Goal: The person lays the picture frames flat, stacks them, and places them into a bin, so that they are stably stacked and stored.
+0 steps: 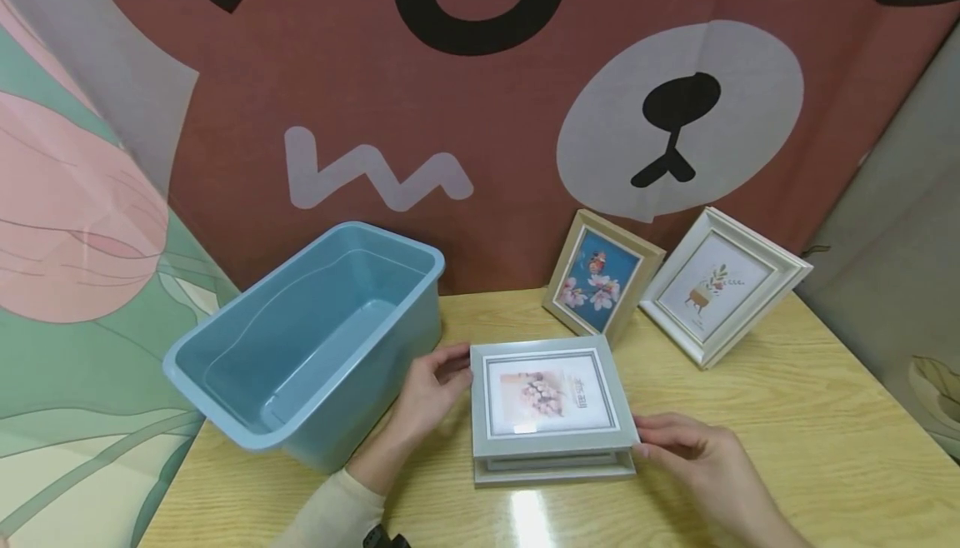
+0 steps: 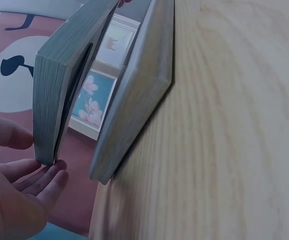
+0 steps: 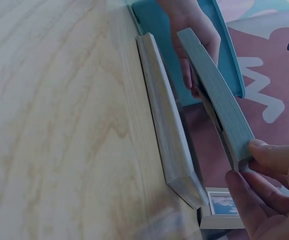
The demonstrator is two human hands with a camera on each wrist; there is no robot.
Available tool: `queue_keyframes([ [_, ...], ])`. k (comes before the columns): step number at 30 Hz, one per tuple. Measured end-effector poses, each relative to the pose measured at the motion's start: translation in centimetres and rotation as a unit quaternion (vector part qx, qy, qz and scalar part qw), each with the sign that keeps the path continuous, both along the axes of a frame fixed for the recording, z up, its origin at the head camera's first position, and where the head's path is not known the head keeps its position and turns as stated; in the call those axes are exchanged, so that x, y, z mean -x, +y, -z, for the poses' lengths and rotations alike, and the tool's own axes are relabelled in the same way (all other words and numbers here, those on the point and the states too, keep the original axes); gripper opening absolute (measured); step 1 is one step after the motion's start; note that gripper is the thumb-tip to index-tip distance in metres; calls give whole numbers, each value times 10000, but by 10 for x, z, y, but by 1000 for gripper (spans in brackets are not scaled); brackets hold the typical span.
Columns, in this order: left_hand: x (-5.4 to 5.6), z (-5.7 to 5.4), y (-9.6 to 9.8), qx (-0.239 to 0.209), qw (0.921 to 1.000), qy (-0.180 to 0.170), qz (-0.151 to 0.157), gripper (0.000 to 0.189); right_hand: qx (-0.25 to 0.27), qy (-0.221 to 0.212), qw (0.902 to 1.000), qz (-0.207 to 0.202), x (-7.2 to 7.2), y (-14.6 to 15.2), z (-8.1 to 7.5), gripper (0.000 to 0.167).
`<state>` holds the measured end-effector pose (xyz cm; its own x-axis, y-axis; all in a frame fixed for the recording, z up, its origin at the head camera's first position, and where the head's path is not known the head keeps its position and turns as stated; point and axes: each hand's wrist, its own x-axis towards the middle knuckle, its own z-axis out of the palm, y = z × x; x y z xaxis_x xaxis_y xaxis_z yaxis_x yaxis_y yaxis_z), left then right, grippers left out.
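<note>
Frame (image 1: 551,394), between left hand (image 1: 433,390) and right hand (image 1: 697,458)

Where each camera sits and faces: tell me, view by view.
Head: worn on the head, facing forward and down at the raised grey frame; left grip, left sleeve and right grip show.
Left wrist: worn there, looking across the tabletop at that frame's edge; left grip near, right grip barely, top.
Right wrist: worn there, looking across from the opposite side; right grip near, left grip beyond.
Both wrist views share the lower frame.
</note>
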<state>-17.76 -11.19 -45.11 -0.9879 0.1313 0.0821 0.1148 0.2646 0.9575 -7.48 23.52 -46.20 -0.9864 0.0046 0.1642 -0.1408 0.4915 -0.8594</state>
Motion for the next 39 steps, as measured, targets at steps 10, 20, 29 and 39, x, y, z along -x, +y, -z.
queue_keyframes([
  [10,-6,7,-2,49,9998,-196,61,41,-13,-145,9998,-128,-4,-3,7,19],
  [20,-8,11,-3,265,9994,-196,139,42,-395,-591,9975,-5,-8,-6,10,20],
  [29,-8,14,-1,505,9984,-220,85,43,-559,-726,9958,65,-11,-6,13,19],
  [39,-9,15,-1,809,9966,-140,55,43,-735,-547,9958,7,-13,-6,17,18],
])
